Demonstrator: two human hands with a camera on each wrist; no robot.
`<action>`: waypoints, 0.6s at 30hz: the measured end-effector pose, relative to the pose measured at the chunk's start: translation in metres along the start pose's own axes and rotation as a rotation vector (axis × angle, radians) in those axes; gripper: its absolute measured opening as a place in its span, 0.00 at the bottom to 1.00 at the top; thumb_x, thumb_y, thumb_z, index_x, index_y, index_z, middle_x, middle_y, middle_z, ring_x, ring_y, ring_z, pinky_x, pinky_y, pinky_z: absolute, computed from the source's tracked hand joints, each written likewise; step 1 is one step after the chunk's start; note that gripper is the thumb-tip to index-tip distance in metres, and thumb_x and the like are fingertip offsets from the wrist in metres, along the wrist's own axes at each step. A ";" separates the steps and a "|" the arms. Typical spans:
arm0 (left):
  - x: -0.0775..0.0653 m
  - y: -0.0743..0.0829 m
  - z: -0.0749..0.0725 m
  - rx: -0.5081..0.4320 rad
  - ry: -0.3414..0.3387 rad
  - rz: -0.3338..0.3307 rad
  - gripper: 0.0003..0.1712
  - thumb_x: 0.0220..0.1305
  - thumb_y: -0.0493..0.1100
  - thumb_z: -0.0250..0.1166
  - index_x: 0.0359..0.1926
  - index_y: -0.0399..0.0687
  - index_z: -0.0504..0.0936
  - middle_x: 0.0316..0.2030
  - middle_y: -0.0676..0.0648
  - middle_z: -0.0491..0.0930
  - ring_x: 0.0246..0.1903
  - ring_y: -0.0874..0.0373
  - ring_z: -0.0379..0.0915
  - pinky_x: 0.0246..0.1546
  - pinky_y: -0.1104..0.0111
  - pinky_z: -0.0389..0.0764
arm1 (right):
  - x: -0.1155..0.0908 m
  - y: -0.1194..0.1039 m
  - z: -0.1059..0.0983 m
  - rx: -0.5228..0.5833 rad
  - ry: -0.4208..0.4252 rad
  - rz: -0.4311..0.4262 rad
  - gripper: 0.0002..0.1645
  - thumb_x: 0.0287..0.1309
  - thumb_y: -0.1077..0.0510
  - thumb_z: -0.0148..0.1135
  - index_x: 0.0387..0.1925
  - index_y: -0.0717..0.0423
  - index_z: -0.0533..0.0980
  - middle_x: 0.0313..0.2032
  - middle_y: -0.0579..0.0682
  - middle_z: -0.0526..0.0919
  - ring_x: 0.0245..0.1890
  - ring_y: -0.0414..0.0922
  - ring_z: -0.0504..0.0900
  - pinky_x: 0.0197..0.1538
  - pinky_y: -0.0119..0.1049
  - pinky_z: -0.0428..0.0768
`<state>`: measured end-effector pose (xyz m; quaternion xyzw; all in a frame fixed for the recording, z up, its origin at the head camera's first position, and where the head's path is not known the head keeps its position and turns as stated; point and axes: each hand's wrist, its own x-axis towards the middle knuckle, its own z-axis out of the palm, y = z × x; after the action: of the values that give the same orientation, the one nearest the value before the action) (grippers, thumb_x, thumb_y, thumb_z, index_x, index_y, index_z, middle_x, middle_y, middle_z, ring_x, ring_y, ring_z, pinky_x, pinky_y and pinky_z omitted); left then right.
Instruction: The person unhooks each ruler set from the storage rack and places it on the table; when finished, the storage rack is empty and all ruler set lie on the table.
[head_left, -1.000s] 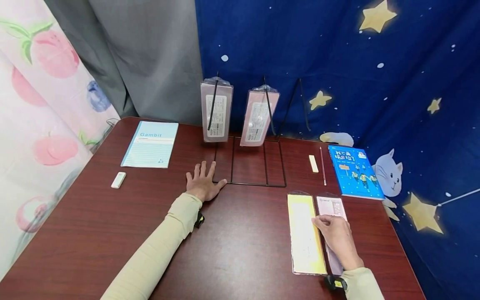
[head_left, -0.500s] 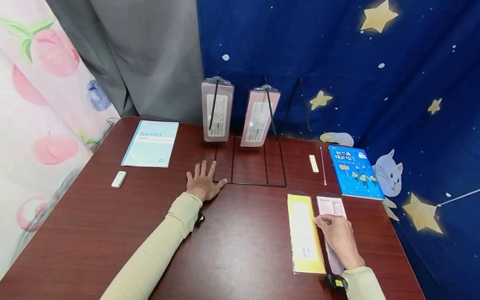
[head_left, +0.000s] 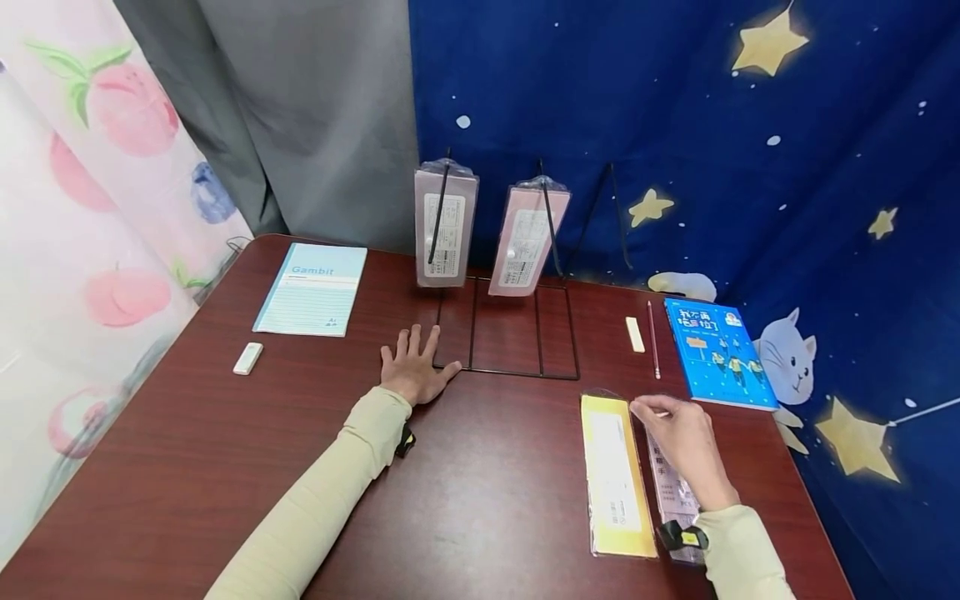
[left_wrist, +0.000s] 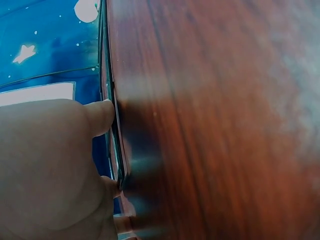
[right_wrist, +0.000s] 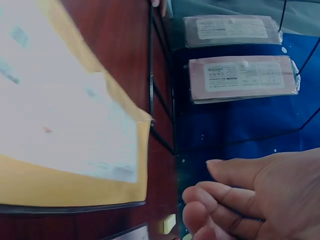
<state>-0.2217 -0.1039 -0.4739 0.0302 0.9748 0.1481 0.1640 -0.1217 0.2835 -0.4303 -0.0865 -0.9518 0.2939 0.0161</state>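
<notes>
My left hand (head_left: 411,367) rests on the table with fingers spread, at the front left corner of the black wire rack (head_left: 504,372). Its thumb touches the rack's base in the left wrist view. My right hand (head_left: 684,446) hovers over two flat clear-wrapped packs. One is a yellow pack (head_left: 637,512) with a white label; beside it lies a pale purple pack (head_left: 678,500), its upper part hidden by the hand. In the right wrist view, the loosely bent fingers (right_wrist: 202,212) hold nothing. On the rack's hooks hang a greyish-purple pack (head_left: 446,237) and a pink pack (head_left: 529,242).
A light blue notebook (head_left: 315,292) and a white eraser-like block (head_left: 248,358) lie on the left. To the right are a cream block (head_left: 634,334), a pencil (head_left: 653,342) and a blue book (head_left: 722,354). A third rack hook (head_left: 621,217) holds nothing. Curtains stand behind the table.
My right hand has moved from the middle of the packs up toward their far ends, covering the purple pack's top and exposing its lower part. My left hand has stayed put.
</notes>
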 end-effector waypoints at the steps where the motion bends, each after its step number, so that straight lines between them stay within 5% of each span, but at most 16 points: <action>1: 0.000 0.000 0.000 0.003 0.000 0.000 0.47 0.78 0.70 0.43 0.85 0.55 0.39 0.84 0.38 0.38 0.84 0.39 0.31 0.79 0.36 0.40 | 0.004 -0.001 -0.001 0.007 0.019 -0.032 0.21 0.70 0.50 0.67 0.55 0.60 0.85 0.48 0.65 0.89 0.42 0.56 0.88 0.33 0.26 0.79; 10: 0.001 0.002 0.001 0.007 -0.013 -0.002 0.47 0.78 0.70 0.43 0.85 0.56 0.39 0.84 0.38 0.37 0.84 0.39 0.30 0.79 0.37 0.40 | 0.039 -0.024 -0.010 0.052 0.106 -0.206 0.22 0.69 0.49 0.68 0.55 0.60 0.85 0.46 0.63 0.90 0.43 0.59 0.90 0.36 0.16 0.75; 18: 0.000 0.000 0.000 0.008 -0.010 -0.006 0.47 0.78 0.70 0.43 0.85 0.56 0.39 0.84 0.39 0.37 0.84 0.40 0.30 0.80 0.38 0.40 | 0.062 -0.053 -0.010 0.093 0.076 -0.235 0.24 0.69 0.43 0.66 0.57 0.54 0.85 0.50 0.62 0.89 0.34 0.53 0.84 0.25 0.30 0.73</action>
<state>-0.2211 -0.1034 -0.4740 0.0285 0.9746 0.1436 0.1694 -0.1906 0.2566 -0.3931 0.0152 -0.9394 0.3304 0.0905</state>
